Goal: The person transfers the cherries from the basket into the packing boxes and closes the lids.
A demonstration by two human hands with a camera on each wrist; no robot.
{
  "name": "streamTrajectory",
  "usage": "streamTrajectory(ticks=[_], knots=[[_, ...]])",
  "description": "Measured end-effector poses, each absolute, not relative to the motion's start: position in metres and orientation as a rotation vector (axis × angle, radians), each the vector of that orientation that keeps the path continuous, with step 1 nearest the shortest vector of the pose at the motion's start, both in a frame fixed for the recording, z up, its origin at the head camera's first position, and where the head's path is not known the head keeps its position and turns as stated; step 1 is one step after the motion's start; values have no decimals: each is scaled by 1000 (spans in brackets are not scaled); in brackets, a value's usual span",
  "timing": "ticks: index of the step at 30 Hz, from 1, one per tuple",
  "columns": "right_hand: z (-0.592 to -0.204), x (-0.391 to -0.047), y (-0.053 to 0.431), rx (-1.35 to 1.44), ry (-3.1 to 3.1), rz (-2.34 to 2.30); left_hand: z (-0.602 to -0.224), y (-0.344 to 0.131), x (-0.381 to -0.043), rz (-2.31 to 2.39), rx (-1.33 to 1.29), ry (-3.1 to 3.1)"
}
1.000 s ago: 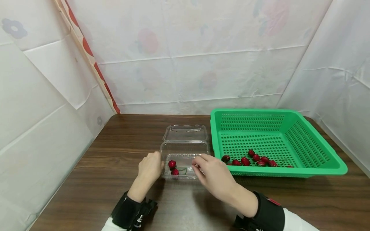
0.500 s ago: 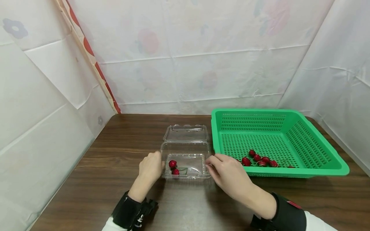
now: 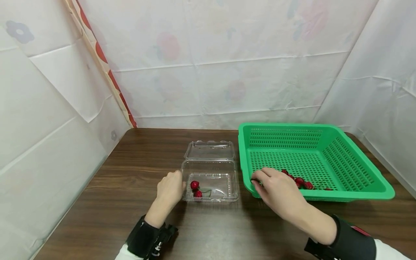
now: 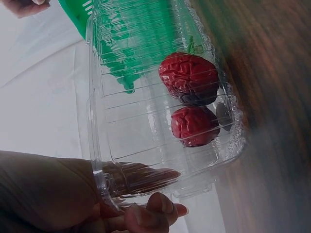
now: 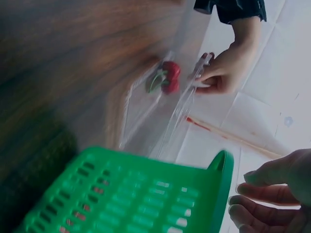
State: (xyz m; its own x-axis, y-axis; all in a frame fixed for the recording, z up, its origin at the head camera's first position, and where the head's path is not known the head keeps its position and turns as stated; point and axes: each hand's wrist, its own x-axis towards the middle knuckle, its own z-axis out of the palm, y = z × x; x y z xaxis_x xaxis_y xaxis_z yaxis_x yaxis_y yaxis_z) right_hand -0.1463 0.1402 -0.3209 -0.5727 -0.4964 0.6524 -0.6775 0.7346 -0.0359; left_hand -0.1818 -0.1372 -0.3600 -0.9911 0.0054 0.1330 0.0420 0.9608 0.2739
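Observation:
A clear hinged plastic clamshell container (image 3: 224,186) lies with its lid (image 3: 210,150) folded back on the table. My left hand (image 3: 169,187) grips its left side wall, thumb on one face and fingers on the other in the left wrist view. Inside are two red cherries (image 4: 188,77), wrinkled in that view, with a green stem (image 3: 206,191). My right hand (image 3: 282,191) is over the near left part of a green basket (image 3: 325,195), its fingers loosely bent. Nothing shows between its fingers (image 5: 265,194) in the right wrist view. Several more cherries (image 3: 308,185) lie in the basket, some hidden by this hand.
The basket stands right of the container with a narrow gap between them. A dark wood table (image 3: 136,169) carries everything. White patterned sheets (image 3: 201,90) hang behind and at both sides.
My right hand has moved right, from over the container to over the basket's near left corner. The left hand stays on the container's wall, and the two cherries in it keep their places.

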Motion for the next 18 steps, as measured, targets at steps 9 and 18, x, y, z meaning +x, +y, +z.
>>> streamTrajectory(ticks=[9, 18], knots=[[-309, -147, 164, 787, -2430, 304, -361, -136, -183, -411, -28, -2986], [-301, -153, 187, 684, -2630, 295, -361, -137, -183, -410, -26, -2990]])
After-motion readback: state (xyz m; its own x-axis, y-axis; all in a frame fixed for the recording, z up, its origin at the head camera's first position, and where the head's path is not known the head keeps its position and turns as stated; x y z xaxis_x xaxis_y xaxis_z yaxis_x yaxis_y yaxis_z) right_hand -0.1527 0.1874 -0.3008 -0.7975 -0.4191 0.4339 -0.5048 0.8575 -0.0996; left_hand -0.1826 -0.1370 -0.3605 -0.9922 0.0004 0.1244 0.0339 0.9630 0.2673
